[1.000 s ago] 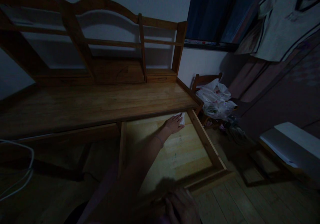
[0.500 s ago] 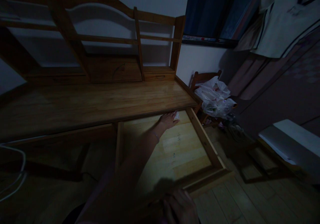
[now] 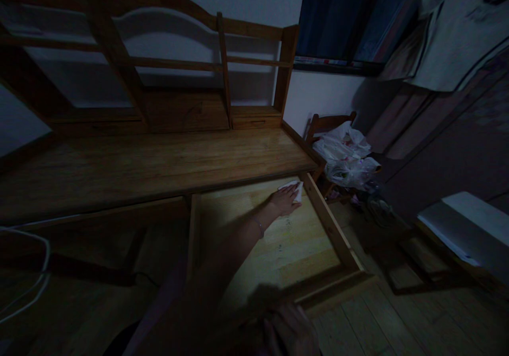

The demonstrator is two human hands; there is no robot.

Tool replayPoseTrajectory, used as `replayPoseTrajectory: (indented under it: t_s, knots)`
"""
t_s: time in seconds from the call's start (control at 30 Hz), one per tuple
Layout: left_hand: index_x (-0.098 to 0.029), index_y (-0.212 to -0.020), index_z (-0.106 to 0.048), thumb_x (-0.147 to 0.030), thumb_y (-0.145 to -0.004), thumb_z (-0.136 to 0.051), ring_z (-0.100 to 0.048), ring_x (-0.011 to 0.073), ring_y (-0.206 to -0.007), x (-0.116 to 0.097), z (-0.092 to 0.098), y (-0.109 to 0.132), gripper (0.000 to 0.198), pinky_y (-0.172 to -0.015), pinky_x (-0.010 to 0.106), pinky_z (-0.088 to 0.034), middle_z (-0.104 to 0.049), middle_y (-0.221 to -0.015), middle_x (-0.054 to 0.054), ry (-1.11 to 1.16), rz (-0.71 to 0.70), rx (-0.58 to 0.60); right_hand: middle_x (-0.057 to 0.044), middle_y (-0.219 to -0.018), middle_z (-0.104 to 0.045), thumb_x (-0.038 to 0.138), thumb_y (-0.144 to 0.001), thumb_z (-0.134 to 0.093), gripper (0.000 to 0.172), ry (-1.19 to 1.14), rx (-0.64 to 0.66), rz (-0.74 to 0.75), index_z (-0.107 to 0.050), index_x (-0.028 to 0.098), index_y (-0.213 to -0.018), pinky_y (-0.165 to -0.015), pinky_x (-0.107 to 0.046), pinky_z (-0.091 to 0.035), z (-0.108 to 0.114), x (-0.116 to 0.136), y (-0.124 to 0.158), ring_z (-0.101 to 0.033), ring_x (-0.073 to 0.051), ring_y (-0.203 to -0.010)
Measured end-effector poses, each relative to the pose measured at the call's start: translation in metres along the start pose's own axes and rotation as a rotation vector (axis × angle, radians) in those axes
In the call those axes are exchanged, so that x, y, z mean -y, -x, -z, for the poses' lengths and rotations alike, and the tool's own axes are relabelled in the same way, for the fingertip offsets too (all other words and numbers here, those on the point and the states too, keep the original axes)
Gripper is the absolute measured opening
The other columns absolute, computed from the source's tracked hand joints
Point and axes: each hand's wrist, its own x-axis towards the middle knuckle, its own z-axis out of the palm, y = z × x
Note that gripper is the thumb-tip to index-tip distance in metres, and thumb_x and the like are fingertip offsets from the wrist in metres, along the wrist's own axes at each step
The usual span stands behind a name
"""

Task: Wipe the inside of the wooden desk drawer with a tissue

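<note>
A wooden drawer point(image 3: 262, 250) is pulled out from under the desk. Inside it, near the back right corner, my left hand point(image 3: 285, 199) lies palm down on a folded white cloth point(image 3: 299, 190), pressing it to the drawer bottom with fingers slightly spread. The cloth could be a paper tissue; the dim light does not settle it. At the bottom of the view my right hand point(image 3: 292, 328) is curled over the drawer's front edge, its fingertips in shadow. Faint dark marks show on the drawer bottom.
Above the drawer stretches the wooden desktop point(image 3: 170, 159) with a shelf unit point(image 3: 226, 69) behind. To the right, a chair point(image 3: 316, 125) holds plastic bags point(image 3: 345, 149). A stool with a white object point(image 3: 473, 228) stands far right. A white cable point(image 3: 47, 255) hangs at left.
My left hand has slid the white cloth to the right, towards the drawer's right side, and more of the cloth now shows. My right hand stays on the front edge.
</note>
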Motion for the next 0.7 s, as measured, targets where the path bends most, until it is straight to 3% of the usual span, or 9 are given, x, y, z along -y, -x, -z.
replayPoseTrajectory:
  t_s: [0.13,0.27,0.4,0.53,0.7]
  knots:
    - [-0.008,-0.154,-0.029,-0.054,-0.100,-0.025,-0.023,0.0243,-0.150,-0.024,-0.009,-0.012,0.071,-0.123,0.038,-0.016,-0.025,-0.162,0.016,0.000,-0.058,0.010,-0.003,-0.082,-0.069,0.019,-0.096,-0.045,0.020,0.016,0.044,-0.014,-0.064,0.023,-0.090,-0.068,-0.030,-0.045,-0.006,-0.003,0.007,-0.063,-0.017,-0.074]
    - [-0.007,-0.154,-0.030,-0.051,-0.101,-0.026,-0.022,0.0232,-0.151,-0.025,-0.009,-0.018,0.070,-0.123,0.035,-0.014,-0.028,-0.161,0.015,-0.010,-0.060,0.037,-0.002,-0.078,-0.068,0.021,-0.098,-0.042,0.023,0.007,-0.018,-0.023,-0.062,0.023,-0.086,-0.066,-0.031,-0.043,-0.011,-0.003,0.010,-0.062,-0.017,-0.070]
    - [-0.011,-0.157,-0.024,-0.052,-0.100,-0.027,-0.018,0.0197,-0.152,-0.011,-0.001,-0.022,0.070,-0.123,0.034,-0.015,-0.022,-0.164,0.010,-0.016,-0.021,0.031,-0.002,-0.082,-0.070,0.017,-0.094,-0.047,0.018,0.046,0.002,-0.004,-0.063,0.023,-0.091,-0.067,-0.030,-0.044,-0.009,-0.006,0.009,-0.064,-0.017,-0.072]
    - [-0.005,-0.154,-0.028,-0.052,-0.100,-0.027,-0.022,0.0260,-0.150,0.017,0.008,-0.026,0.072,-0.122,0.039,-0.018,-0.023,-0.163,0.016,-0.022,0.113,0.032,-0.001,-0.081,-0.070,0.016,-0.092,-0.049,0.015,0.056,0.010,0.054,-0.062,0.023,-0.088,-0.064,-0.029,-0.044,-0.009,-0.010,0.009,-0.064,-0.016,-0.069]
    - [-0.013,-0.157,-0.024,-0.050,-0.100,-0.028,-0.032,0.0273,-0.147,0.044,0.018,-0.029,0.069,-0.120,0.042,-0.023,-0.031,-0.161,0.012,-0.023,0.199,0.084,-0.001,-0.075,-0.068,0.020,-0.096,-0.043,0.024,0.066,-0.105,-0.017,-0.060,0.023,-0.081,-0.063,-0.031,-0.041,-0.022,-0.010,0.011,-0.062,-0.016,-0.066]
